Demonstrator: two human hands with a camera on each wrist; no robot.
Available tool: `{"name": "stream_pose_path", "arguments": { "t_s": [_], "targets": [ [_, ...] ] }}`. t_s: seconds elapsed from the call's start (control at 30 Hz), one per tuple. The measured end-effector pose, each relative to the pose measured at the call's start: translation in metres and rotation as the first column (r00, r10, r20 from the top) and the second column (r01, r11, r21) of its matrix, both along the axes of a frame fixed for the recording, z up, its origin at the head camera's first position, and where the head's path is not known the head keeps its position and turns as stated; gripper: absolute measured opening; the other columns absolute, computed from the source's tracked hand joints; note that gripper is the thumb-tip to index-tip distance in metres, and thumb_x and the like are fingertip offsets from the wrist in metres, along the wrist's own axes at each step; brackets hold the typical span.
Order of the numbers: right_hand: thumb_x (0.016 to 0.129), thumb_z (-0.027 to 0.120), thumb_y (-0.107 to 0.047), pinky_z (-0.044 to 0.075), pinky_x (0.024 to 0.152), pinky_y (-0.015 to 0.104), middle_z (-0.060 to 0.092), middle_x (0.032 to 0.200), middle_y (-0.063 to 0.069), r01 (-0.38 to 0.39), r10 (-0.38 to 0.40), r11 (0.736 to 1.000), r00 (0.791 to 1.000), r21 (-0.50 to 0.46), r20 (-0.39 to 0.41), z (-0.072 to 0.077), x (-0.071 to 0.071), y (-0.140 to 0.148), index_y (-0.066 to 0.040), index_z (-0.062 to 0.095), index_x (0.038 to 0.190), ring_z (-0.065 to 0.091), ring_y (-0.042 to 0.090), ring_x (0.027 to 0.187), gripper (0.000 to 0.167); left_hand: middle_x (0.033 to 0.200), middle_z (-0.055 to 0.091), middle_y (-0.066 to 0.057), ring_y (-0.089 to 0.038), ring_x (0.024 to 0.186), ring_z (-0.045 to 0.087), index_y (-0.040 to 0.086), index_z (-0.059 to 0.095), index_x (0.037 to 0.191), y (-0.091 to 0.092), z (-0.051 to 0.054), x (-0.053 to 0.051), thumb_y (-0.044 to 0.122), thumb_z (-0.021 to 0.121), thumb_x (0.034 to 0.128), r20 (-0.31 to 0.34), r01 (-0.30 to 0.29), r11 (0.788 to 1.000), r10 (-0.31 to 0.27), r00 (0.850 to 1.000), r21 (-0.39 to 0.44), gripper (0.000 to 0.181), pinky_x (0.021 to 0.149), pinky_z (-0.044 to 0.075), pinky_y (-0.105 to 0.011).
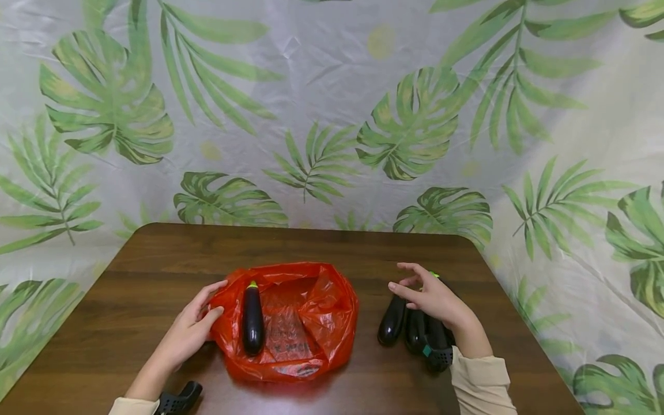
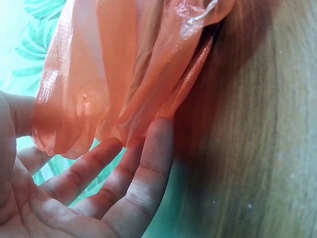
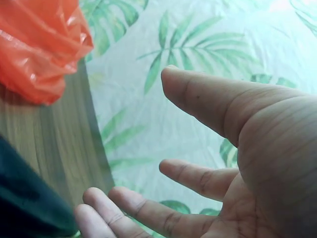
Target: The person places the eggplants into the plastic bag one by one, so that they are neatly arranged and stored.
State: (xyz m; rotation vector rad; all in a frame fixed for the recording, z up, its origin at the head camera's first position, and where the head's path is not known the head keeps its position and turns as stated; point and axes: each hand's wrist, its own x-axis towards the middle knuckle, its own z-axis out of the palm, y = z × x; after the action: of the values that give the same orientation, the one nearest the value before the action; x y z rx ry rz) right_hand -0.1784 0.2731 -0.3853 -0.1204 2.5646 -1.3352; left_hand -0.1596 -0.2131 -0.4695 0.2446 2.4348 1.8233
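A red plastic bag (image 1: pixel 339 323) lies with its mouth wide on the table, and one dark eggplant (image 1: pixel 253 323) rests in its left part. My left hand (image 1: pixel 189 328) is at the bag's left edge. In the left wrist view its relaxed fingers (image 2: pixel 153 163) touch the thin plastic, and the thumb tip is hidden behind it. To the right of the bag, my right hand (image 1: pixel 433 297) hovers over several eggplants (image 1: pixel 391 323), partly hiding them. Its fingers are spread and hold nothing. The right wrist view shows a dark eggplant (image 3: pixel 27 193) below the fingertips.
The brown wooden table (image 1: pixel 171 245) has rounded far corners. Behind it hangs a leaf-patterned cloth (image 1: pixel 321 86). Black straps sit on both wrists (image 1: pixel 178 397).
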Motion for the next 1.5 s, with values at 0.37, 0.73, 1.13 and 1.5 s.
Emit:
{"name": "stream_pose_path", "arguments": {
  "t_s": [0.37,0.73,1.13,1.5],
  "targets": [
    [0.106,0.068,-0.043,0.063,0.096,0.045,0.055,0.145,0.030,0.005,-0.007,0.999,0.999,0.049,0.038,-0.007,-0.003,0.012,-0.004,0.028,0.167,0.071,0.033,0.115,0.083,0.161,0.045,-0.032,-0.035,0.118,0.072,0.014,0.037,0.164,-0.001,-0.001,0.000,0.012,0.055,0.1118,0.003,0.010,1.000,-0.010,1.000,0.009,0.055,0.078,0.068,-0.038],
    [0.105,0.069,-0.044,0.064,0.093,0.043,0.056,0.143,0.031,0.006,-0.011,0.997,0.998,0.081,0.065,-0.014,-0.006,0.013,-0.001,0.029,0.166,0.071,0.030,0.112,0.085,0.161,0.045,-0.032,-0.036,0.118,0.072,0.014,0.036,0.164,-0.001,-0.002,0.000,0.013,0.055,0.1119,0.009,0.011,1.000,-0.011,1.000,0.007,0.056,0.077,0.068,-0.037],
    [0.105,0.068,-0.043,0.064,0.091,0.041,0.060,0.140,0.031,-0.006,0.000,0.996,0.998,0.085,0.066,-0.020,-0.009,0.013,0.001,0.031,0.164,0.072,0.028,0.107,0.083,0.163,0.043,-0.031,-0.041,0.121,0.070,0.015,0.035,0.165,0.000,-0.001,0.001,0.013,0.055,0.1118,0.034,0.006,1.000,-0.006,0.999,0.007,0.057,0.078,0.068,-0.039],
    [0.104,0.071,-0.044,0.064,0.092,0.041,0.064,0.134,0.027,0.002,-0.008,0.997,0.997,0.076,0.073,-0.025,-0.014,0.011,0.001,0.034,0.164,0.073,0.026,0.105,0.084,0.163,0.042,-0.031,-0.038,0.118,0.072,0.015,0.036,0.165,0.001,-0.001,0.000,0.012,0.055,0.1118,0.039,0.003,1.000,-0.004,0.999,0.026,0.056,0.077,0.068,-0.039]
  ]
}}
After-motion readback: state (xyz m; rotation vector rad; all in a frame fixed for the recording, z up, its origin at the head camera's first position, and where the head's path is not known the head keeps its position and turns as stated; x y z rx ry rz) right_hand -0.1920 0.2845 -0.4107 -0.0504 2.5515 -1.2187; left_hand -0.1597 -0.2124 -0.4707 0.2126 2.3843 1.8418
